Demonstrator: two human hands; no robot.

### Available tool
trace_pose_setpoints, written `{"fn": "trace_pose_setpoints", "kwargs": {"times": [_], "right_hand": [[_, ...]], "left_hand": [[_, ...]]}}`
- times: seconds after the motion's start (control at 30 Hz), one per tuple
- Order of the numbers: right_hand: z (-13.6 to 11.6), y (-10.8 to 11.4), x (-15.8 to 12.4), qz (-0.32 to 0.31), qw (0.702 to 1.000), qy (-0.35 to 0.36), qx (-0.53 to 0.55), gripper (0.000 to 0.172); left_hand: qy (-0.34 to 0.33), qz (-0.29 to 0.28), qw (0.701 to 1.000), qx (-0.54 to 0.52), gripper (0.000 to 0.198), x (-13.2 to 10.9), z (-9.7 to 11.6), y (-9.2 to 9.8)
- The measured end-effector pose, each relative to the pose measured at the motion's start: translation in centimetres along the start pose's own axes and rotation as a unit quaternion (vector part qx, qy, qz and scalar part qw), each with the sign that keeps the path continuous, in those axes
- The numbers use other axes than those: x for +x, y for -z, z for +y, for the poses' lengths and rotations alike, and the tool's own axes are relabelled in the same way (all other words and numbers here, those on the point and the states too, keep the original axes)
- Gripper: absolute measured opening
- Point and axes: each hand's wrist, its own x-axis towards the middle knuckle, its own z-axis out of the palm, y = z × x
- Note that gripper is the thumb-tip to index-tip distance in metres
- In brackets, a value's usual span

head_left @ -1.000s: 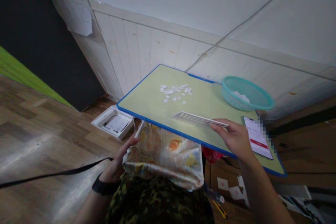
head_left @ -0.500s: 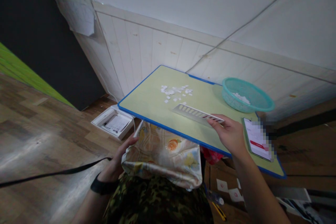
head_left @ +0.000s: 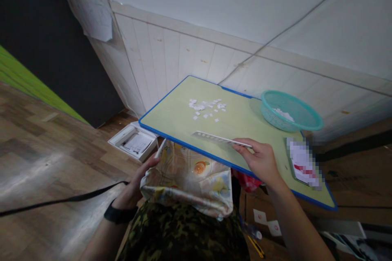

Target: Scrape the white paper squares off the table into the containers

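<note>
My right hand (head_left: 259, 159) pinches one end of a long, flat white slotted strip (head_left: 219, 138), its far end pointing left over the board. A folding-style yellow-green board with a blue rim (head_left: 171, 108) lies beneath it. Many small white paper-like pieces (head_left: 200, 108) are scattered on the board beyond the strip. My left hand (head_left: 141, 177) grips the left rim of a box-shaped holder lined with fruit-print cloth (head_left: 196, 155), just under the board's front edge at my lap. Its fingers are partly hidden behind the rim.
A turquoise basket (head_left: 306, 120) with white bits inside stands at the board's right. A phone (head_left: 301, 163) lies near it. On the floor at left sits an open white box (head_left: 143, 155). A wall rises behind the board; a yellow cutter (head_left: 256, 246) lies low right.
My right hand has moved left and toward me with the slotted strip, which now appears tilted more edge-on. My left hand still holds the cloth-lined holder.
</note>
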Motion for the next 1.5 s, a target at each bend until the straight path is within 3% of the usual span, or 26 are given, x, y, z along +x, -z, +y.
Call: {"fn": "trace_pose_setpoints", "kwargs": {"times": [0.2,0.33,0.4,0.57,0.73,0.83,1.03,1.37,1.5], "right_hand": [[-0.8,0.6,-0.3,-0.044,0.999,0.010,0.019,0.015],[-1.0,1.1,-0.6,-0.045,0.999,0.005,0.009,0.015],[-0.9,1.2,-0.7,-0.038,0.999,0.000,0.004,0.013],[0.1,1.1,0.4,0.021,0.999,-0.020,-0.013,0.015],[2.2,0.0,3.2,0.095,0.994,-0.044,-0.021,0.022],[3.0,-0.6,4.2,0.083,0.996,-0.038,-0.017,0.023],[2.7,-0.4,4.3,0.033,0.999,-0.037,0.016,0.025],[2.5,-1.0,5.8,0.057,0.997,-0.045,0.006,0.026],[2.3,-0.9,5.7,0.048,0.998,-0.038,-0.001,0.025]], "left_hand": [[0.000,-0.047,0.999,0.016,0.019,1.4,-1.3,1.3],[-0.025,-0.010,1.000,0.008,0.002,0.9,-1.0,1.0],[-0.033,0.007,0.999,0.006,0.007,0.4,-0.5,0.6],[-0.029,0.009,1.000,0.010,0.007,0.1,0.1,-0.1],[-0.014,-0.028,0.999,0.015,0.005,0.3,-0.2,0.1],[0.003,-0.038,0.999,0.022,0.016,0.3,-0.4,0.3],[-0.020,-0.042,0.999,0.007,0.007,-0.1,0.1,-0.1],[-0.006,-0.071,0.997,-0.006,0.004,0.1,-0.5,0.6],[-0.005,-0.084,0.996,-0.007,0.020,0.0,-0.3,0.4]]}}
